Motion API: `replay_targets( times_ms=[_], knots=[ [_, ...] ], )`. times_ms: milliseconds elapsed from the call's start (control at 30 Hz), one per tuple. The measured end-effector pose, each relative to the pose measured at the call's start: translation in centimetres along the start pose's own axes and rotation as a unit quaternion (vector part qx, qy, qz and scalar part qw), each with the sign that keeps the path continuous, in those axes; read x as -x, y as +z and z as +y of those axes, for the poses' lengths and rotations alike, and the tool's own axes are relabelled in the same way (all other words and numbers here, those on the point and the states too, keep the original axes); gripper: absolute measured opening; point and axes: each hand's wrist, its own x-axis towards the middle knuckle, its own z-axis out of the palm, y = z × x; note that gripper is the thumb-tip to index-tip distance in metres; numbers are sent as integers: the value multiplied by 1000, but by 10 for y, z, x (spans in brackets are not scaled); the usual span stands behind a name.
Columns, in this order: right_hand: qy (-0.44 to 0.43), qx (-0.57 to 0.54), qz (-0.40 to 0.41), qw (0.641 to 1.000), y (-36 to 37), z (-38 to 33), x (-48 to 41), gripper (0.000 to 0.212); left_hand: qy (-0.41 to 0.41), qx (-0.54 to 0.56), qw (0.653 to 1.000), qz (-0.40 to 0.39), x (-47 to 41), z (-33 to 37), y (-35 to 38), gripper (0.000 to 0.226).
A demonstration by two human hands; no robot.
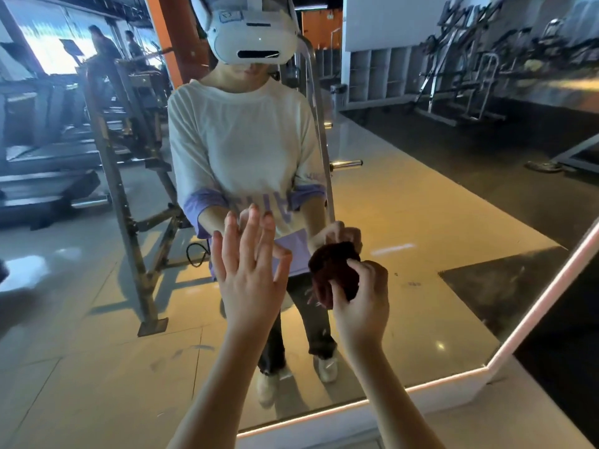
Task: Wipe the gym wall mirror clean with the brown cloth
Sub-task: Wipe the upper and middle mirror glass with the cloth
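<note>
The fingers (356, 270) of the right hand (363, 296) are curled tight round the brown cloth (334, 273), thumb over the near side. The cloth is bunched into a dark wad that bulges from the far side of the grip, so it has no clear long axis. The left hand (249, 277) holds nothing. Its fingers (249, 228) are straight and spread, with the palm facing away from the person.

Straight ahead of both hands stands the gym wall mirror (421, 222). It runs wide from left to right, and a lit edge (324, 413) borders it at the bottom. The wad points at the glass, and its reflection sits just above it, almost meeting it. The cloth therefore looks very near the surface, though whether it touches cannot be told. The same holds for the left fingertips.

The right hand is the working hand, with the mirror directly in front of the cloth. Faint smudges (413, 283) show on the glass to the right of the wad, and pale streaks (312, 294) lie just at its left edge. Judging from this, wiping has barely covered the pane, and the likely next move is a press forward followed by sideways strokes. The left hand seems placed to brace.
</note>
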Motion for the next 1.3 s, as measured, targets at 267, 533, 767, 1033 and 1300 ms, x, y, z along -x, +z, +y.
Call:
replay_targets(
  times_ms=[267,533,767,1033,1300],
  knots=[
    [49,36,20,998,-2,10,6,50,-4,7,1000,4,-1,3,1,60],
    [78,31,102,991,-34,41,-36,47,-29,33,999,3,-4,13,-6,67],
    [0,32,27,999,-32,35,-28,44,43,46,998,-31,-20,54,6,61],
    [79,25,121,989,-56,49,-70,46,29,23,999,-19,-16,62,13,60],
    [56,-11,133,989,-68,40,-106,39,18,32,999,-19,-16,66,14,49]
  ],
)
